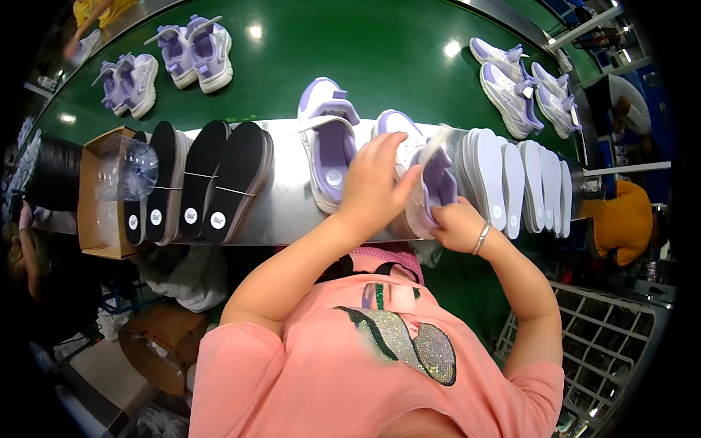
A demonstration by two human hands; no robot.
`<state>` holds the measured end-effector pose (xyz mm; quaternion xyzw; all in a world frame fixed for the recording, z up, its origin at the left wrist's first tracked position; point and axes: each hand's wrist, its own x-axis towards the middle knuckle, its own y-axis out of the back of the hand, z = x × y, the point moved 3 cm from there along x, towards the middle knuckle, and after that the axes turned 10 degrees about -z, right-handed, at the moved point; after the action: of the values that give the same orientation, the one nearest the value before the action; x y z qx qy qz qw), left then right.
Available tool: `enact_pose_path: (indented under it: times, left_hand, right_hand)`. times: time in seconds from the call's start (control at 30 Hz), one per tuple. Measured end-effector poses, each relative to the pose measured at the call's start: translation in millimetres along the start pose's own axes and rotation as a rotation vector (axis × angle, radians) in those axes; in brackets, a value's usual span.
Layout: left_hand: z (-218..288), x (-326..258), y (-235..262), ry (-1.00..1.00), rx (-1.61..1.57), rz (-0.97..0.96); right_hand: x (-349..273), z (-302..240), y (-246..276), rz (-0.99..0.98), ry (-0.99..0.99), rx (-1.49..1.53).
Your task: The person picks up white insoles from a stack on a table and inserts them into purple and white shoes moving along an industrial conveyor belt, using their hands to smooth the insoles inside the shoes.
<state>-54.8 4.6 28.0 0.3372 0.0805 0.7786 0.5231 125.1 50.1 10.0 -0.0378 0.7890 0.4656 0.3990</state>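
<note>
A white and lilac sneaker [413, 142] is at the metal edge of the table, in front of me. My right hand [459, 225] is closed on its heel end, thumb at the collar. My left hand [376, 182] is over the shoe's left side, thumb and fingers apart; whether it touches the upper cannot be told. A pale strap or tongue stands up blurred over the shoe's opening. Just left of my left hand lies the matching sneaker [330, 146], toe away from me, its strap spread and a round white sticker on its insole.
Black insoles [241, 175] tied in stacks lie at left beside a cardboard box [102, 193] with clear plastic. White and grey insoles [482, 175] line the right. More lilac sneakers [208, 55] and sneaker pairs [507, 91] stand on the green table [350, 36]. A white wire rack [584, 343] is lower right.
</note>
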Motion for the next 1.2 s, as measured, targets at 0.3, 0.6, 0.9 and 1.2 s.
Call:
enact_pose_path:
  times: [0.3,0.6,0.9,1.2]
  left_hand:
    - [-20.5,-1.0,24.6,0.57,0.524,-0.663]
    - [-86.0,60.5,41.7,0.425,0.458,-0.359]
    - [-112.3,120.6,56.8,0.182,0.483,0.044]
    - [-92.1,-12.9,-46.7,0.032,0.534,-0.379]
  right_hand:
    - [49.8,-70.9,32.3,0.0,-0.069,0.22]
    - [2.2,-32.5,68.2,0.881,0.488,0.12]
    - [-21.2,214.1,93.1,1.002,-0.358,0.089]
    - [-5.7,371.3,99.2,0.752,-1.026,0.206]
